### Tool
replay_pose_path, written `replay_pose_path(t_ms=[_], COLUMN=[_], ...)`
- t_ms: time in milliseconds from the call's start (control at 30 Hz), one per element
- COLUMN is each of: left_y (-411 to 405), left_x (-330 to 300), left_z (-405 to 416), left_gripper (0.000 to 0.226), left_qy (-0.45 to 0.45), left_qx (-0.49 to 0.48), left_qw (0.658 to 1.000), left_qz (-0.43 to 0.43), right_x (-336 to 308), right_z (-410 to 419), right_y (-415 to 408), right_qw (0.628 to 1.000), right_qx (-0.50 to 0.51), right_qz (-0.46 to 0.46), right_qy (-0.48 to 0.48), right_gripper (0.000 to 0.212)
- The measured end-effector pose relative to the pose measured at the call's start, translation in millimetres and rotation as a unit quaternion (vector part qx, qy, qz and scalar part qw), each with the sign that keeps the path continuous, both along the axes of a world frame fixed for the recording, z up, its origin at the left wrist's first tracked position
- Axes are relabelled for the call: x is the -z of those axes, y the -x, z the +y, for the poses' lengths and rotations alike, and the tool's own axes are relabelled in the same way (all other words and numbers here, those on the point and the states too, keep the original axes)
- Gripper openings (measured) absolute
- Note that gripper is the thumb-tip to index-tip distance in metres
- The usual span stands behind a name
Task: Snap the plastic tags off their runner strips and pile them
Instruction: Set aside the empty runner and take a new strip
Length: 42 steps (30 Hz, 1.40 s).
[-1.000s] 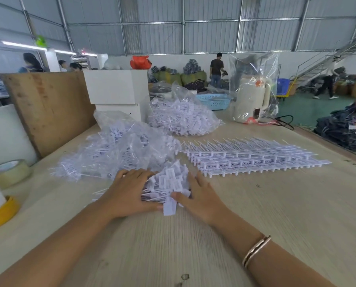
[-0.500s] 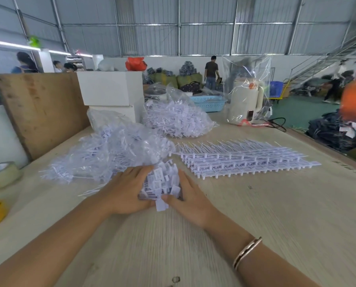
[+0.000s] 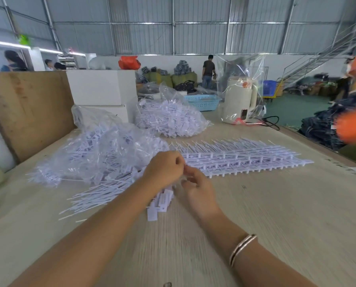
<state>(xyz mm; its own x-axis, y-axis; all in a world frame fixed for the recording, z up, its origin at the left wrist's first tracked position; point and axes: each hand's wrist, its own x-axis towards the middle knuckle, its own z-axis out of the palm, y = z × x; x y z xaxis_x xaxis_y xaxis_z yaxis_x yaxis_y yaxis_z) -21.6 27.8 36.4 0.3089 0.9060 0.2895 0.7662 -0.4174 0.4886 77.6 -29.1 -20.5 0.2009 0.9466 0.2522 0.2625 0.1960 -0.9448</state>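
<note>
I have both hands raised just above the table (image 3: 276,214), close together near its middle. My left hand (image 3: 164,170) is curled into a loose fist, its fingertips meeting the right hand's, and my right hand (image 3: 197,189) has its fingers bent inward toward the left. Something small seems pinched between them, but blur hides it, so I cannot tell whether either grip is clamped on a tag or merely closed.

Beneath my left wrist lies the pile of loose tags (image 3: 160,201), flat white pieces with thin stems fanning out to the left across the wood. Just beyond my hands, the runner strips (image 3: 241,158) lie in overlapping rows running toward the right, their tags attached and their stems pointing away from me. The near end of the strips sits just beside my left knuckles.

To the left of the strips is a clear bag of tags (image 3: 102,150), slumped and partly open toward me, its contents touching the loose pile. Behind it is a second bag (image 3: 171,119), fuller, resting near white boxes (image 3: 102,88). A wooden board (image 3: 28,108) stands upright along the left edge. Farther back are a blue basket (image 3: 204,101) and a cream kettle (image 3: 239,100) wrapped in clear plastic. A bracelet (image 3: 242,248) circles my right wrist.
</note>
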Motion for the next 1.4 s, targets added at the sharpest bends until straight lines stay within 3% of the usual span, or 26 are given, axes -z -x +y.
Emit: replay_pose_path(t_ms=[67,133,200,333,400,433,500,567,667,767,800,867,967,1067,1267,1400], left_y=[-16,-30,-37,-40,-42,-43,-44,-44,-42,-36,-32,-21,-4,9,16,12], left_x=[-8,-16,-18,-8,-5,-3,0,0,-3,-9,-12,-17,-24,-30,-21,-10], left_z=[16,22,25,36,39,42,43,41,38,32,30,26,21,16,6,3], left_gripper=[0.017,0.012,0.012,0.025,0.016,0.012,0.028,0.008,0.025,0.018,0.026,0.04,0.04,0.037,0.056,0.063], left_qy=[0.126,0.262,0.325,0.357,0.358,0.346,0.32,0.277,0.214,0.145,0.126,0.085,0.043,0.034,0.063,0.152], left_qx=[-0.029,-0.06,-0.079,-0.116,-0.114,-0.117,-0.13,-0.146,-0.154,-0.126,-0.12,-0.127,-0.133,-0.133,-0.087,-0.064], left_qw=[0.987,0.932,0.882,0.807,0.764,0.752,0.743,0.75,0.783,0.819,0.828,0.852,0.866,0.869,0.9,0.869], left_qz=[-0.098,-0.243,-0.331,-0.457,-0.524,-0.548,-0.573,-0.583,-0.564,-0.54,-0.533,-0.501,-0.48,-0.475,-0.422,-0.466], right_x=[-3,-6,-6,-3,-3,-3,-1,-1,-5,-11,-12,-14,-13,-13,-24,-26], right_z=[1,4,7,11,12,13,14,12,7,3,3,3,4,3,-9,-18], right_y=[-8,-14,-18,-14,-12,-12,-14,-14,-10,-10,-13,-23,-41,-46,-26,-15], right_qw=[0.996,0.99,0.987,0.99,0.989,0.989,0.99,0.992,0.987,0.941,0.927,0.912,0.89,0.856,0.849,0.865], right_qx=[0.05,0.075,0.086,0.069,0.055,0.053,0.054,0.059,0.073,0.113,0.134,0.181,0.184,0.145,0.131,0.052], right_qz=[0.073,0.115,0.132,0.123,0.134,0.135,0.132,0.109,-0.018,-0.198,-0.238,-0.305,-0.417,-0.49,-0.511,-0.498], right_qy=[-0.003,0.005,0.021,0.027,0.024,0.023,0.016,-0.015,-0.14,-0.252,-0.256,-0.206,-0.034,0.08,-0.019,-0.002], right_gripper=[0.027,0.027,0.029,0.025,0.027,0.028,0.029,0.03,0.03,0.031,0.033,0.046,0.066,0.061,0.052,0.057])
